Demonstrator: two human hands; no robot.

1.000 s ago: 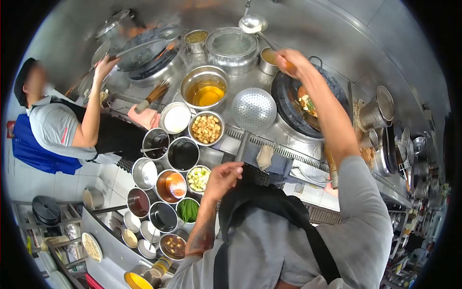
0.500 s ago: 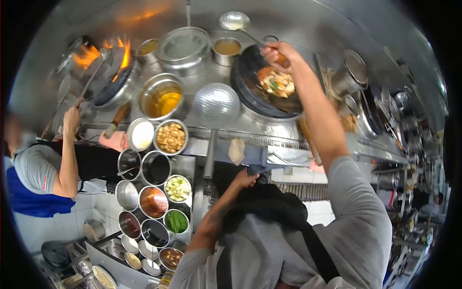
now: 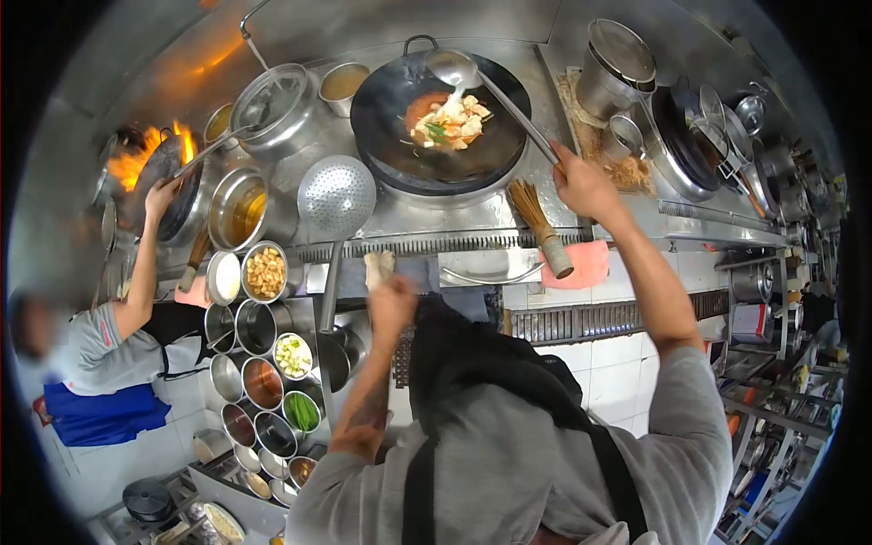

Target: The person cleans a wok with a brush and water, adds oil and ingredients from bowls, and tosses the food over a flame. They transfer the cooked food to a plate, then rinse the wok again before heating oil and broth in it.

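My right hand [image 3: 583, 184] is wrapped round the handle of a ladle [image 3: 520, 118], whose bowl is tilted over the far side of a black wok [image 3: 386, 145]. A pale stream falls from the bowl onto a heap of food [image 3: 459, 124] with pale chunks, green pieces and reddish sauce. My left hand [image 3: 392, 307] is smeared by motion at the front edge of the stove, right below a folded beige cloth [image 3: 380, 268]. To its left lies a large perforated skimmer [image 3: 336, 195], its handle jutting out past the stove edge.
Flames rise round another wok [image 3: 168, 177], where a co-worker [image 3: 100, 331] holds a long-handled tool. A pot of yellow oil [image 3: 241, 209] and several ingredient containers [image 3: 263, 381] stand at left. A bamboo brush [image 3: 538, 227] and pink cloth [image 3: 581, 265] lie at the right front edge.
The view has shifted to the right. My right hand has brought the ladle over the wok and tipped it, and liquid pours out. My left hand has risen from my waist towards the beige cloth.
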